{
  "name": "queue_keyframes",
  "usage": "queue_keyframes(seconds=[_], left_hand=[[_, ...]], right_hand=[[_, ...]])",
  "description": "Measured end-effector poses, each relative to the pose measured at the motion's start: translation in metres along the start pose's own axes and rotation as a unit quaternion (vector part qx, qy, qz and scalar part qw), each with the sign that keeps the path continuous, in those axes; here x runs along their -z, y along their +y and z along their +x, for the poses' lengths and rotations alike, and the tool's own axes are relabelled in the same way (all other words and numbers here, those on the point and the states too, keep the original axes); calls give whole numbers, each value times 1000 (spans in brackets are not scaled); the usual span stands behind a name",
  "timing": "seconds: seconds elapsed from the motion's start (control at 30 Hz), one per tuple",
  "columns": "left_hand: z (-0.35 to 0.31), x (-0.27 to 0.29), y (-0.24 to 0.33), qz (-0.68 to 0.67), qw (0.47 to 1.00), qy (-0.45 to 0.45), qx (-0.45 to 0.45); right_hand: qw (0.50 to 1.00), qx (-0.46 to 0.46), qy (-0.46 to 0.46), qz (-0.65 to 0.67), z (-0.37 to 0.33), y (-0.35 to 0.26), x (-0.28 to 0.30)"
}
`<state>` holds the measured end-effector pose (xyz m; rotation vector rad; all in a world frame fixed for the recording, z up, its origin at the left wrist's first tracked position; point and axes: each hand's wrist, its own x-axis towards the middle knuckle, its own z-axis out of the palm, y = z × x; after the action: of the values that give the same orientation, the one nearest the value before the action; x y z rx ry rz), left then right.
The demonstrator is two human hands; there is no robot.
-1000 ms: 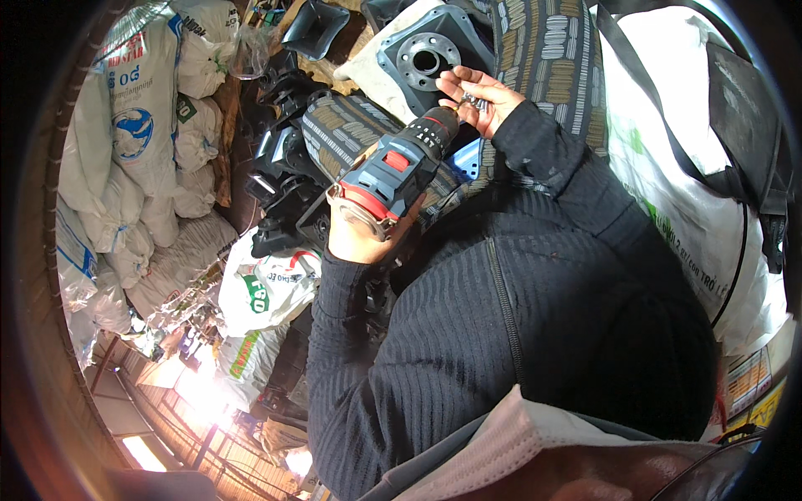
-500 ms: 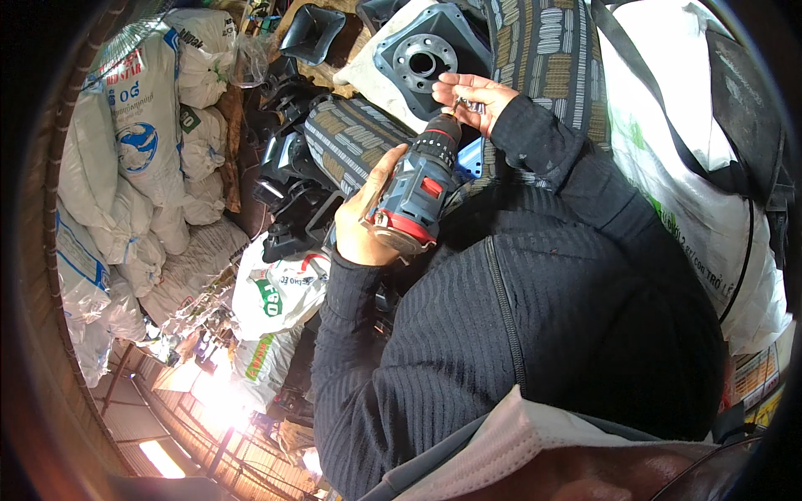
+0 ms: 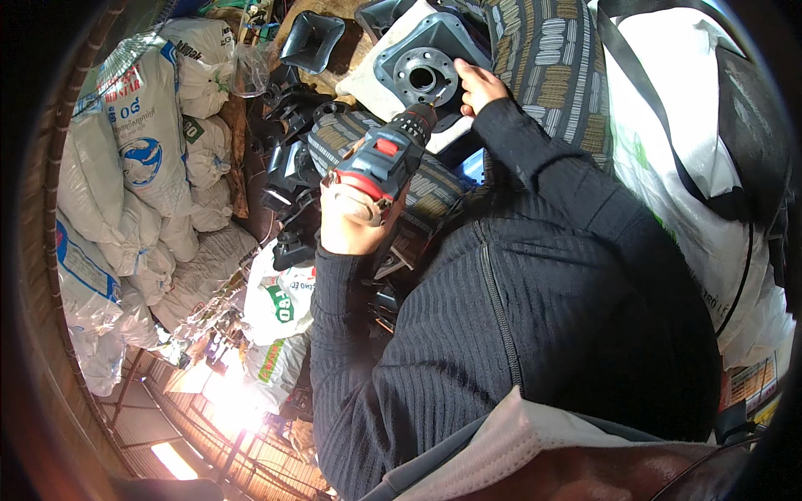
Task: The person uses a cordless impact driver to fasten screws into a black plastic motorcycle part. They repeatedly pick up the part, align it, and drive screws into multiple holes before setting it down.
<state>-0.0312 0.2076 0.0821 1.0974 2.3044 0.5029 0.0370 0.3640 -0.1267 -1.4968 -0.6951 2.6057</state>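
My left hand (image 3: 355,224) is wrapped round the handle of a grey, red and black cordless drill (image 3: 386,157). The drill points up and away, its tip at the near edge of a round grey flange (image 3: 404,80). That flange sits on a black square-based plastic part (image 3: 388,60) with a hole through its middle. At the part's right side is my right hand (image 3: 483,88), one finger reaching to the flange's edge and the others curled in. Whatever those curled fingers hold is hidden. My patterned trouser legs (image 3: 547,67) flank the part.
Another black square funnel-like part (image 3: 312,40) lies beyond, to the left. Several black plastic pieces (image 3: 288,175) are heaped beside my left leg. White sacks (image 3: 146,125) are stacked at the left, and a large white bag (image 3: 668,125) stands on the right.
The drill has moved up and left, its tip now at the flange. My right hand has shifted up from the drill's tip to the flange; the small metal screws it held no longer show.
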Motion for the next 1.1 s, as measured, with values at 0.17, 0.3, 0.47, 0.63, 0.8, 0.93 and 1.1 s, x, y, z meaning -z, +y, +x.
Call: queue_keyframes(seconds=[0.17, 0.3, 0.47, 0.63, 0.8, 0.93, 1.1], left_hand=[[24, 2, -9, 0, 998, -47, 39], [31, 13, -13, 19, 993, -86, 76], [46, 18, -19, 105, 979, -170, 51], [53, 18, -16, 165, 968, -179, -59], [62, 4, -5, 100, 984, -147, -4], [63, 0, -1, 64, 981, -175, 47], [54, -13, -18, 111, 983, -144, -17]], right_hand=[[990, 29, 6, -139, 5, 3, -12], [977, 16, -26, -210, 6, 8, -8], [985, -18, -27, -169, 5, 11, -10], [988, -39, -13, -149, -3, 3, -11], [993, -60, -9, -100, -3, 6, -7], [993, -58, -15, -103, -8, -1, -10], [995, -50, -22, -78, -7, 6, -9]])
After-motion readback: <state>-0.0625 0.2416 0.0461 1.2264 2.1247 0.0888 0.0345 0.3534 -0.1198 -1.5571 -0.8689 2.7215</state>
